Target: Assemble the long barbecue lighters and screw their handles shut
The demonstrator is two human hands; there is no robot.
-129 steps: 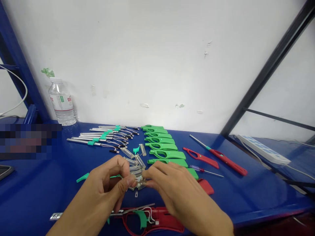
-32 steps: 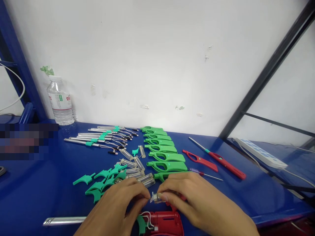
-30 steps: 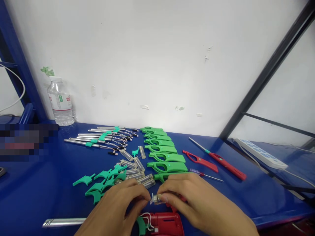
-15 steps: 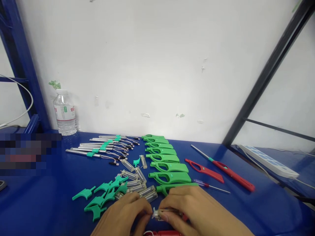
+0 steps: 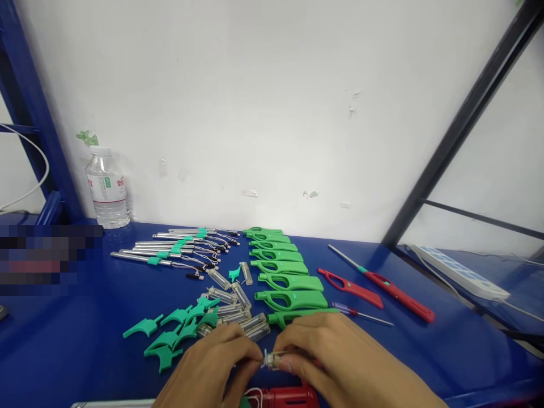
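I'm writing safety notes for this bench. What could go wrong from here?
The small clear tube pinched by the right hand might slip. The left hand is close to the pile of tubes, so it could nudge them. The screwdriver lies near the right hand, its shaft bare, and might get knocked.

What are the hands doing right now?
Left hand: curled at the pale tip of a small, clear plastic, oblong cartridge; grip cannot be told.
Right hand: closed, holding that cartridge.
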